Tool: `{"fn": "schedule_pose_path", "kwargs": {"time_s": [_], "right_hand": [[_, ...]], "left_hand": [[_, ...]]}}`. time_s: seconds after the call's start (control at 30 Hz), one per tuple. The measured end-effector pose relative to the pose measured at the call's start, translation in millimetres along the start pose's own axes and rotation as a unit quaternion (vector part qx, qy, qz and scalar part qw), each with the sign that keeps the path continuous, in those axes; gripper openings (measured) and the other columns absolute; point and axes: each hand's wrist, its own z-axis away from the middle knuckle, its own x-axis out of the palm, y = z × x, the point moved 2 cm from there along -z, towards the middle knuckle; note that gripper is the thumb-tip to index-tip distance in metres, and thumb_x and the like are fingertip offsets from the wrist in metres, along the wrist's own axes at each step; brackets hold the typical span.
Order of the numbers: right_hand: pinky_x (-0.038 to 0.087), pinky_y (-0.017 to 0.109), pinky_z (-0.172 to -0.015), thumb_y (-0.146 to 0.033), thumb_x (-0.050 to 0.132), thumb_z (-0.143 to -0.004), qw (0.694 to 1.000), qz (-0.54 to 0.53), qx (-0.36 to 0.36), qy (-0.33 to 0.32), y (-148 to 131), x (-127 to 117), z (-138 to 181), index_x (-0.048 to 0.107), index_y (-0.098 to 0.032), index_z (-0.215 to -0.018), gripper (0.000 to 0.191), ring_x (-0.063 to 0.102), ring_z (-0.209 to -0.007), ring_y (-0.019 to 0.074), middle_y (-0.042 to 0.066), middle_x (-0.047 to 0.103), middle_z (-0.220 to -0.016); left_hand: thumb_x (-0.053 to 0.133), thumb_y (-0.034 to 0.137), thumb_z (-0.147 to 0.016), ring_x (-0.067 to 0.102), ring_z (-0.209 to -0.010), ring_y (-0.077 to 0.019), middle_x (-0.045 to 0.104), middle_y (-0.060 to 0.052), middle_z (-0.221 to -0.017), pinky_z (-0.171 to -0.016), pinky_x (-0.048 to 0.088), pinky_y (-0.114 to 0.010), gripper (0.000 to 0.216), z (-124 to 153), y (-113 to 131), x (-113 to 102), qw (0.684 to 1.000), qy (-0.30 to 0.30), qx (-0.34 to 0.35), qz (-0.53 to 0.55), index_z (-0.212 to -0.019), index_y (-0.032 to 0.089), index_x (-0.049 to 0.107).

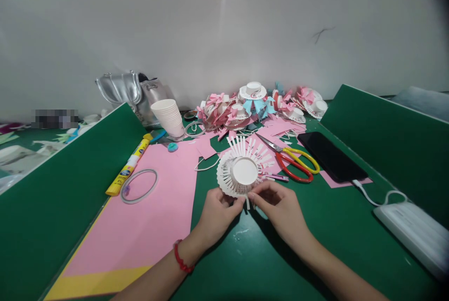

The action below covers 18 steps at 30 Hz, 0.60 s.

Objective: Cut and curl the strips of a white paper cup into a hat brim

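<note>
Between my hands is a white paper cup (244, 171) cut into thin strips that fan out around its round base. The strips on its left side are folded into a scalloped rim, while those at the top and right stick out straight. My left hand (221, 207) pinches the rim at the lower left. At the bottom, my right hand (275, 200) pinches a strip close to the left thumb. Right of the cup lie scissors (296, 163) with red and yellow handles, partly open, and a pink cutter (275, 177).
Pink paper (157, 216) covers the left side, bearing a tape roll (154, 188) and a yellow glue stick (130, 163). Stacked cups (168, 118) and finished paper-cup hats (252, 90) stand at the back. A phone (331, 157) cabled to a power bank (414, 233) lies right. Green dividers (393, 137) flank the table.
</note>
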Motion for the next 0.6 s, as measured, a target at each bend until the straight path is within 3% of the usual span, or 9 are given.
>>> {"fn": "schedule_pose_path", "kwargs": {"time_s": [0.27,0.4,0.47,0.53,0.6], "right_hand": [[0.047,0.024,-0.055,-0.023,0.063,-0.067,0.999,0.036,-0.027,0.0,3.2,1.4,1.5,0.055,-0.018,-0.063,0.01,0.057,-0.058,0.0138,-0.001,0.059,-0.06],[0.048,0.025,-0.06,-0.021,0.056,-0.074,0.983,0.135,-0.122,0.004,-3.0,-1.6,3.5,0.057,-0.018,-0.07,0.005,0.059,-0.062,0.0146,0.001,0.063,-0.066],[0.046,0.027,-0.062,-0.023,0.052,-0.077,0.948,0.236,-0.208,0.049,-14.5,-17.1,-3.3,0.058,-0.019,-0.074,0.008,0.059,-0.061,0.0152,0.002,0.064,-0.067],[0.043,0.032,-0.068,-0.029,0.054,-0.076,0.876,0.365,-0.267,0.166,-28.5,-46.6,-18.5,0.059,-0.019,-0.076,0.011,0.059,-0.067,0.0189,0.005,0.064,-0.072],[0.04,0.037,-0.068,-0.035,0.054,-0.075,0.822,0.475,-0.19,0.251,-35.6,-85.7,-42.9,0.057,-0.017,-0.093,0.026,0.058,-0.079,0.0258,0.01,0.064,-0.084]], "left_hand": [[0.061,0.017,-0.062,0.064,-0.079,-0.0219,0.071,-0.01,-0.086,-0.069,0.051,-0.028,0.02,1.8,0.5,1.2,1.0,0.012,0.002,0.0,-0.08,0.008,0.064],[0.062,0.016,-0.063,0.064,-0.082,-0.0209,0.071,-0.009,-0.088,-0.074,0.05,-0.027,0.02,0.6,2.2,0.9,1.0,-0.001,0.009,0.004,-0.082,0.009,0.065],[0.062,0.016,-0.063,0.063,-0.086,-0.0206,0.07,-0.008,-0.092,-0.077,0.049,-0.027,0.023,-0.2,1.5,0.7,1.0,-0.004,0.01,0.02,-0.085,0.009,0.065],[0.062,0.017,-0.063,0.063,-0.086,-0.0211,0.07,-0.01,-0.093,-0.077,0.049,-0.028,0.025,-0.8,0.0,0.5,1.0,0.003,0.005,0.03,-0.086,0.009,0.065],[0.062,0.018,-0.063,0.063,-0.085,-0.0217,0.07,-0.011,-0.092,-0.076,0.049,-0.029,0.023,-0.8,-0.9,0.5,1.0,0.01,0.004,0.028,-0.083,0.008,0.065]]}}
